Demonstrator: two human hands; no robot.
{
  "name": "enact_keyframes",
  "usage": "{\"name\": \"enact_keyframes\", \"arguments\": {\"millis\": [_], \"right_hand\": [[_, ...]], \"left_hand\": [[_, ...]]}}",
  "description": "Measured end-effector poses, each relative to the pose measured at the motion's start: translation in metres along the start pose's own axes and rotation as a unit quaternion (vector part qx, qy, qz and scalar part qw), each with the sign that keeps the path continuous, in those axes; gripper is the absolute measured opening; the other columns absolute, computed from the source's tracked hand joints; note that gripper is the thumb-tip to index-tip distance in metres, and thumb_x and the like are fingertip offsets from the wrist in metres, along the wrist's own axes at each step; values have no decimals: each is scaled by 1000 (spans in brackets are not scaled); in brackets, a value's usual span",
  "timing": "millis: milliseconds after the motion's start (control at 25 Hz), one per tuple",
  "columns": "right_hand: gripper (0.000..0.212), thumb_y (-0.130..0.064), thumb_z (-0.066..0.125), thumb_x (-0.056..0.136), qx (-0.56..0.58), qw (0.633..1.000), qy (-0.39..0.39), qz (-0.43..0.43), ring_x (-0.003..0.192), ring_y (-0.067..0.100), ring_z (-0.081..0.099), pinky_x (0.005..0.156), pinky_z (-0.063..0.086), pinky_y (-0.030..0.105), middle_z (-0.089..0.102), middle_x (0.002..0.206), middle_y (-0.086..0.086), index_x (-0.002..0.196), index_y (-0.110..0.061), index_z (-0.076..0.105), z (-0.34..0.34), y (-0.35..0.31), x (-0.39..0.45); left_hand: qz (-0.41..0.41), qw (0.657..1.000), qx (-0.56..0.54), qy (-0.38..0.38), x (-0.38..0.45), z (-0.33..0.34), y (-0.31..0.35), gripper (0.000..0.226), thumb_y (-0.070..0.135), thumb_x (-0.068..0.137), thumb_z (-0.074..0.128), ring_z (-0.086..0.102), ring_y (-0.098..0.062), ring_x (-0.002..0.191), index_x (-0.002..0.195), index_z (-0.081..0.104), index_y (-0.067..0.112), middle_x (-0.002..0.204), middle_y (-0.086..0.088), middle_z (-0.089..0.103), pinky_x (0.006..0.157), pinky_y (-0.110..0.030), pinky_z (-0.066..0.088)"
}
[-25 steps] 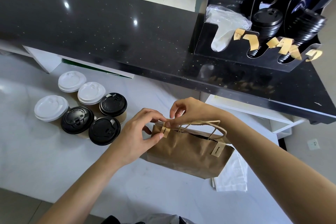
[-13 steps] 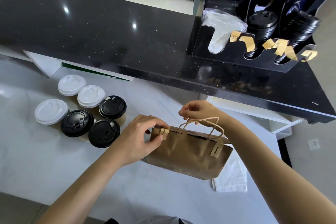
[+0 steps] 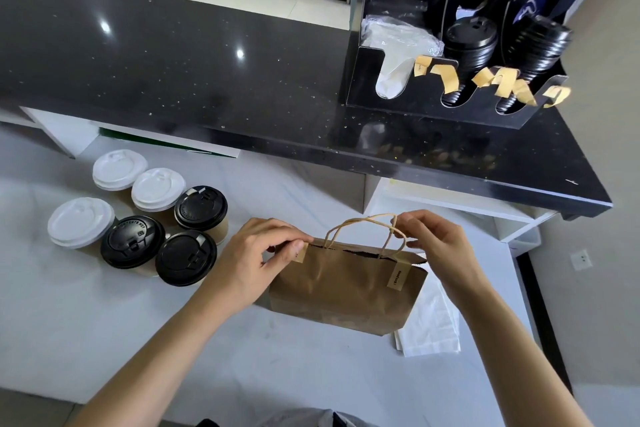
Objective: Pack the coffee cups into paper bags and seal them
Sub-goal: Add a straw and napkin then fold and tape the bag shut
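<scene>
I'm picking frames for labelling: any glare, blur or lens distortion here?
Head view: ceiling lights glare as bright spots on the black speckled stone counter; wide-angle bending curves its edge; hands and brown paper bag look sharp.

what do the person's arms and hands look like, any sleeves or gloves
Both arms are bare up to the frame edge, with no sleeves showing. The left hand and right hand wear no gloves, and no rings, watch or bracelets show on the sides in view. The nails look short and unpainted.
</scene>
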State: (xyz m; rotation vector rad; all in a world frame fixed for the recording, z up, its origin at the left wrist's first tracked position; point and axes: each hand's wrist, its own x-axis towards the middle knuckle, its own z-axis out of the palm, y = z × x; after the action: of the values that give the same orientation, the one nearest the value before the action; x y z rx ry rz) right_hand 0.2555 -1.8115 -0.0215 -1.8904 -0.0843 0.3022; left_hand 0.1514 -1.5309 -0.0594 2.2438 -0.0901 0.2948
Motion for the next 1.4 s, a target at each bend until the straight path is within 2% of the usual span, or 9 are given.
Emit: {"name": "enact_keyframes", "arguments": {"millis": [160,320,520,680,760,880,1080,1280,1400], "right_hand": [[23,-29,57,104,26,1000,15,-6,102,18,71,91,50,35,76,106,-7,100,-24,78,0,20,-23],[37,-55,51,97,40,999,28,-25,128,7,58,113,43,45,67,131,-17,125,-37,68,0,47,-38],[78,-88,52,78,92,996,-13,-7,140,4,46,121,34,47,54,148,-20,145,-49,48,3,73,-56],[80,-86,58,77,122,992,-29,7,144,7,42,121,33,50,49,152,-18,148,-53,43,6,89,-69],[81,-77,62,80,124,992,-30,2,144,8,44,118,39,44,49,152,-17,152,-46,40,10,94,-75],[88,-58,72,79,117,992,-39,-2,142,14,46,114,45,43,49,154,-9,156,-39,34,16,102,-84],[92,-45,83,78,73,996,-60,6,140,12,50,115,43,48,50,152,-12,155,-42,32,24,119,-100],[81,-50,77,79,41,995,-91,-7,129,6,57,111,45,34,60,137,-17,149,-37,39,22,117,-99],[80,-56,74,78,47,996,-81,-14,124,11,61,93,53,26,63,133,-14,149,-40,39,18,111,-96]], "left_hand": [[4,1000,-3,6,-1,2,1,23,42,99,56,61,-14,107,109,76,36,106,20,70,89,-23,46],[-3,999,-26,19,-3,6,0,25,44,98,58,64,-17,107,117,72,37,115,19,66,93,-31,50],[-91,989,-117,-11,-23,12,-5,80,51,83,76,47,-5,138,153,38,39,148,22,48,107,-22,45],[-138,977,-161,-36,-38,21,-9,99,54,74,81,43,-3,142,156,30,39,151,19,47,110,-30,45],[-150,973,-168,-52,-44,24,-9,100,47,76,85,42,-1,142,157,27,38,152,19,46,110,-31,45],[-165,971,-166,-53,-54,28,-8,90,33,81,86,45,-1,139,153,34,33,148,18,51,111,-35,46],[-198,959,-196,-57,-70,39,-8,69,25,82,85,60,-12,126,138,47,37,134,10,63,102,-35,53],[-221,943,-244,-43,-72,50,2,64,31,75,85,68,-22,116,130,54,31,123,-5,69,102,-36,54],[-220,946,-238,-23,-76,51,11,57,28,79,84,67,-18,118,129,56,32,128,-2,66,105,-41,52]]}}
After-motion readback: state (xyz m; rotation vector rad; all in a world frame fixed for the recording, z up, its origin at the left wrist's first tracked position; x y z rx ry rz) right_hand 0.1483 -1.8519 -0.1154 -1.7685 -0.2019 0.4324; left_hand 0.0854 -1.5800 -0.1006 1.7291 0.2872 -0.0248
